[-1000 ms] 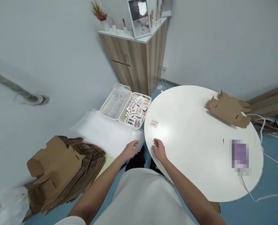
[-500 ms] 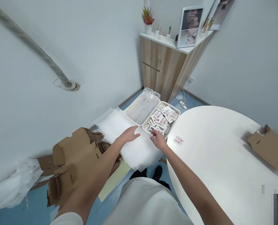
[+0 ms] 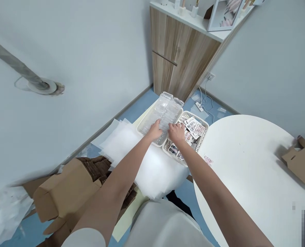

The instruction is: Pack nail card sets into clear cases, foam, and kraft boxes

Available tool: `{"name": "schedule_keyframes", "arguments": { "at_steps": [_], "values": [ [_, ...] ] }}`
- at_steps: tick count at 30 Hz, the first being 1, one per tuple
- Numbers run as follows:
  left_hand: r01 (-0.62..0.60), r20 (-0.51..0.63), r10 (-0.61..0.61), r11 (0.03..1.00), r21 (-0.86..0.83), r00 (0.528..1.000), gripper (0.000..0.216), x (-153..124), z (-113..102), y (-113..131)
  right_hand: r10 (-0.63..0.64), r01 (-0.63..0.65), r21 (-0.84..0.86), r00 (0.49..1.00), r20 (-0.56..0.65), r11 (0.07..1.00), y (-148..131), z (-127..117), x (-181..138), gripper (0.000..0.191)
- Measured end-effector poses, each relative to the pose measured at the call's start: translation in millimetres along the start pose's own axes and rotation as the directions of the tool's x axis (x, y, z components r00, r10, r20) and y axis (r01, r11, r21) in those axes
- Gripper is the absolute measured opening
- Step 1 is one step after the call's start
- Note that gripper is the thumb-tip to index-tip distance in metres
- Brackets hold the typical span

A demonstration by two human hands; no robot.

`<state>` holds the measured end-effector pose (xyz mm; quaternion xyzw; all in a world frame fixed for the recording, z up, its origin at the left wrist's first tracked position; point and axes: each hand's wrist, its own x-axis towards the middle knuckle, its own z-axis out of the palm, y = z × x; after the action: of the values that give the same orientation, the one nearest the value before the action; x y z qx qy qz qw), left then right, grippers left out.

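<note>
My left hand (image 3: 155, 130) and my right hand (image 3: 176, 132) both reach into a white basket (image 3: 143, 122) stacked with clear plastic cases (image 3: 166, 110). The fingers of both hands curl onto the near end of the stack, touching a clear case between them. Just right of it stands a second white basket (image 3: 203, 134) filled with cards of press-on nails (image 3: 195, 128). A small pink nail set (image 3: 208, 160) lies on the round white table (image 3: 247, 171) near its left edge.
White foam sheets (image 3: 144, 164) lie spread below the baskets. Flat brown cardboard boxes (image 3: 72, 185) are piled at lower left, and a folded one (image 3: 301, 163) sits at the table's right. A wooden cabinet (image 3: 180, 61) stands in the corner, with a power strip (image 3: 200, 104) on the blue floor.
Both hands have moved forward from the table edge, over the foam sheets, to the basket of clear cases. My view has turned left and down.
</note>
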<state>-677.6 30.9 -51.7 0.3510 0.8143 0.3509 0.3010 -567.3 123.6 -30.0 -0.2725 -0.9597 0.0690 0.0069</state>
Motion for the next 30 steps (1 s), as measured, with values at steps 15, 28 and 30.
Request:
{"name": "schedule_keyframes", "arguments": {
  "at_steps": [15,28,30],
  "values": [
    [-0.060,-0.056,0.056,0.996,-0.065,0.997,0.072,4.9,6.8,-10.5,0.218,-0.219,-0.002,0.971,0.099,0.976,-3.7,6.0,11.0,0.021],
    [-0.137,-0.260,0.061,0.948,-0.286,0.964,0.062,-17.3,-1.3,3.1,0.229,-0.083,0.601,0.959,-0.169,0.795,-9.2,4.6,-21.4,0.040],
    [-0.126,-0.289,0.030,0.938,-0.322,0.957,0.053,-25.9,-3.3,6.9,0.222,-0.064,0.643,0.960,-0.168,0.763,-12.4,-0.7,-27.0,0.044]
  ]
}}
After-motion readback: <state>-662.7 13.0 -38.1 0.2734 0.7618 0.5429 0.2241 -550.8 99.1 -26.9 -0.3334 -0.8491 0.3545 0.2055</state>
